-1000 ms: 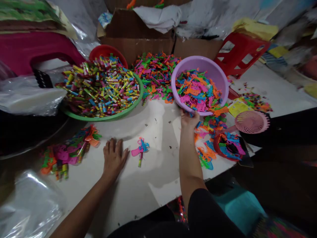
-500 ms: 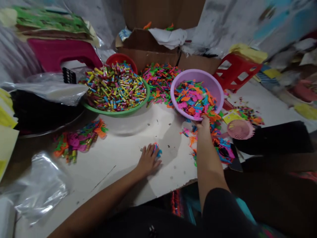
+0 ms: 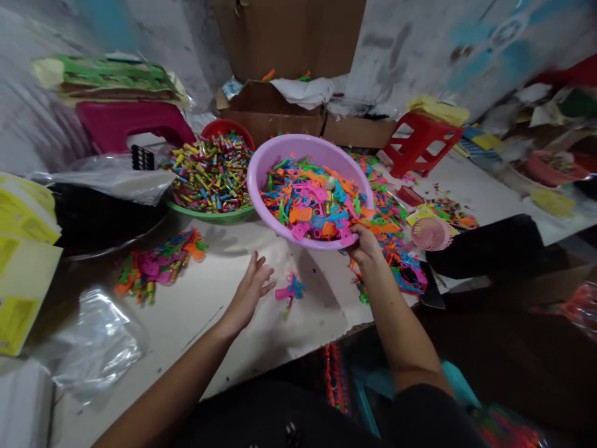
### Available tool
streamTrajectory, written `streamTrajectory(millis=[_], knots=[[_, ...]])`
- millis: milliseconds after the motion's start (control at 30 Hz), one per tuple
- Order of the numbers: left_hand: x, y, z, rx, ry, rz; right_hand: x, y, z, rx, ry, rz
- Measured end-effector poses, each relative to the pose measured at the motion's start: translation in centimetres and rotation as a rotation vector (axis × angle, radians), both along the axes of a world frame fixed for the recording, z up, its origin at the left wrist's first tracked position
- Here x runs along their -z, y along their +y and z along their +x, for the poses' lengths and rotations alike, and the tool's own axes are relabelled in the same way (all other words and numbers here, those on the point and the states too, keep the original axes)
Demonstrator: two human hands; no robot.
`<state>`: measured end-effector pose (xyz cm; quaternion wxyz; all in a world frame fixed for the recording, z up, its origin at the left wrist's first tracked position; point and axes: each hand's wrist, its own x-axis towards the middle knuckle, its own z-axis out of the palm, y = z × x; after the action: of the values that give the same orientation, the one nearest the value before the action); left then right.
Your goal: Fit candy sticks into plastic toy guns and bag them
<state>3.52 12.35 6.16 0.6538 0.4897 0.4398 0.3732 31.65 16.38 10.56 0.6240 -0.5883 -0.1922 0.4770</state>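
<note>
My right hand (image 3: 364, 244) grips the near right rim of a purple basin (image 3: 265, 214), which is raised and tilted towards me. Colourful plastic toy pieces (image 3: 317, 193) fill much of the basin. Left of it, my left hand (image 3: 252, 285) is held over the white table with its fingers apart and nothing in them. Beside that hand, a few toy pieces (image 3: 293, 287) in pink and blue lie on the table, with a small wrapped tube (image 3: 288, 308) next to them.
A green basin (image 3: 209, 216) of wrapped tubes stands behind at the left. Mixed pieces (image 3: 158, 261) and a clear plastic bag (image 3: 100, 339) lie at the left. On the right are loose toys (image 3: 401, 267), a pink strainer (image 3: 430, 234) and a red stool (image 3: 420, 143).
The purple basin has come left and nearer, lifted and tilted by my right hand. My left hand has drawn back left off the small toy pieces, where a pink piece and a tube now show.
</note>
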Motion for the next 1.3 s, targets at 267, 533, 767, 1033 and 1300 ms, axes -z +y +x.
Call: streamTrajectory(millis=[267, 533, 767, 1033, 1300], knots=[[-5.4, -1.1, -6.1, -0.121, -0.258, -0.222, 0.9, -6.0, -9.6, -0.142, 0.259, -0.079], [-6.1, -1.5, -11.6, -0.865, -0.302, -0.047, 3.9, -4.9, -18.6, -0.322, 0.470, -0.012], [-3.5, -1.8, -13.8, -1.080, -0.201, 0.173, 7.4, -6.0, -22.3, -0.423, 0.636, -0.087], [-0.2, -1.1, -13.7, -1.111, -0.314, 0.116, 9.0, -7.8, -21.2, -0.559, 0.651, -0.173], [2.3, -0.6, -14.1, -1.051, -0.203, 0.133, 12.5, -8.6, -16.6, -0.340, -0.576, 0.097]])
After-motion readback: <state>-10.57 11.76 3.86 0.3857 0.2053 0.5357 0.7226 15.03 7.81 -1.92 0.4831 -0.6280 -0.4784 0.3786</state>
